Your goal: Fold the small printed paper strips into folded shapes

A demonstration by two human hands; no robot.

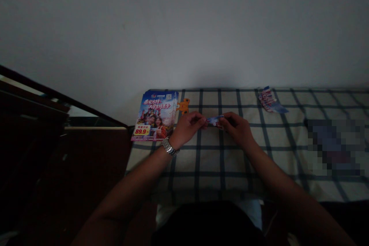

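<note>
My left hand (188, 124), with a metal watch on the wrist, and my right hand (235, 127) meet over a checked cloth (207, 161). Both pinch the ends of a small folded blue paper piece (215, 120) held between them just above the cloth. A stack of colourful leaflets (155, 115) with a yellow price tag lies just left of my left hand. A small orange cartoon figure (183, 106) is printed or lying beside the stack.
A little heap of folded paper pieces (269, 100) lies at the back right of the cloth by the white wall. A blurred dark patch (336, 146) is at the right. Dark wooden furniture (57, 153) stands at the left.
</note>
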